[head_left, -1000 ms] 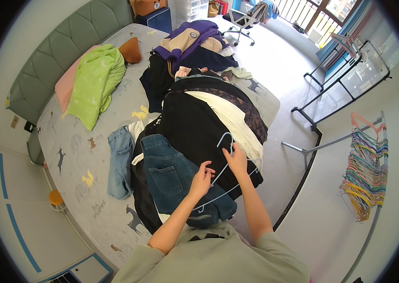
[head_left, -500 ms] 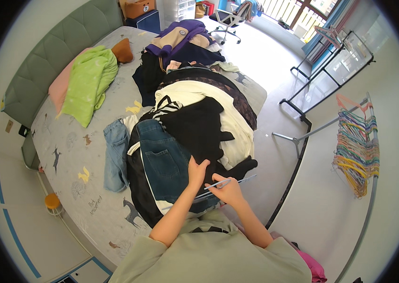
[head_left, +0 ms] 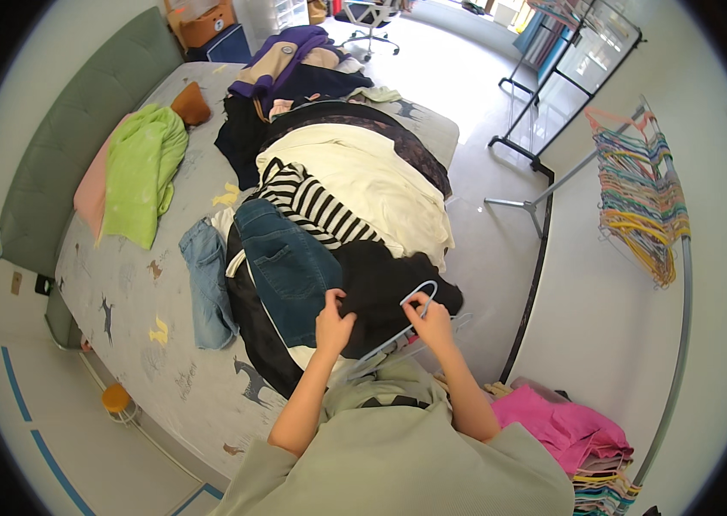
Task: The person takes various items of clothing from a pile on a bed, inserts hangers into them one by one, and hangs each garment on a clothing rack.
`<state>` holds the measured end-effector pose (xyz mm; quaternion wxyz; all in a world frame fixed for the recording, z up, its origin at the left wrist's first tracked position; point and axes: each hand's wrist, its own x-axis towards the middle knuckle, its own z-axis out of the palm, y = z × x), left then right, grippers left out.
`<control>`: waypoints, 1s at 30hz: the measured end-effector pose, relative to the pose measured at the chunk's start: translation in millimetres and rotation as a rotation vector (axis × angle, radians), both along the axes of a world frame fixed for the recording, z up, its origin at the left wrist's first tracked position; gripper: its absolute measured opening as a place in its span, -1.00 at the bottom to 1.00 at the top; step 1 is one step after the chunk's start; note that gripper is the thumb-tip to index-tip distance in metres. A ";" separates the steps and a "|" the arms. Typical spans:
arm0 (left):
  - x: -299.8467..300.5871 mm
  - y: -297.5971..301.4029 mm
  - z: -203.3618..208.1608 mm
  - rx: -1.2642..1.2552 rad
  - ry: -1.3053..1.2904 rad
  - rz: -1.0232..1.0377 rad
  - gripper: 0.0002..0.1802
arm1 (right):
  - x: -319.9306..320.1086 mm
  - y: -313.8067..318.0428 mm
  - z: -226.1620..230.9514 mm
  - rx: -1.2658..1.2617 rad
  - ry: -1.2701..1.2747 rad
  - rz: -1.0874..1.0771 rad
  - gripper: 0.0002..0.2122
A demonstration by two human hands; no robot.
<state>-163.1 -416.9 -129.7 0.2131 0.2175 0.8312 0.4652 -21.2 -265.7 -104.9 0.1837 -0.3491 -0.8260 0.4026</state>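
My right hand (head_left: 432, 325) is closed round a light blue clothes hanger (head_left: 386, 342), its hook rising above the fingers and one arm slanting toward my body. My left hand (head_left: 333, 327) grips the edge of a black garment (head_left: 393, 279), finger and thumb curled against the cloth. That garment lies bunched in front of both hands. Dark blue jeans (head_left: 286, 267) lie just left of it, partly under my left hand. Beyond it a black-and-white striped top (head_left: 316, 202) rests on a cream-white garment (head_left: 350, 168).
Light blue jeans (head_left: 208, 284) and a lime green cloth (head_left: 144, 168) lie on the patterned bed (head_left: 144, 344). A purple garment (head_left: 282, 60) tops the far pile. Several hangers (head_left: 638, 189) hang from a rail on the right. Pink clothing (head_left: 557, 421) sits low right.
The black garment has come down toward me, uncovering the striped top. My right hand has raised and turned the hanger, and my hands are farther apart. The view has shifted.
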 end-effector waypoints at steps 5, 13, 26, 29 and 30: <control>-0.3 14.9 26.7 -0.097 0.258 0.004 -0.37 | 14.5 31.2 -30.1 -0.038 -0.124 -0.179 -0.74; -26.6 97.0 49.6 0.062 0.499 -0.698 -0.21 | 7.7 26.4 -71.7 -0.172 -0.130 -0.056 -0.60; -53.2 220.8 -37.7 -0.573 0.372 -1.351 -0.37 | 31.0 45.1 -84.7 -0.337 -0.122 -0.040 -0.32; -42.6 215.4 -4.1 -0.465 0.439 -1.341 -0.51 | 43.6 56.6 -92.0 -0.400 -0.174 -0.111 -0.07; -38.2 207.5 11.8 -0.442 0.472 -1.337 -0.54 | 48.8 60.6 -96.4 -0.366 -0.140 -0.094 -0.05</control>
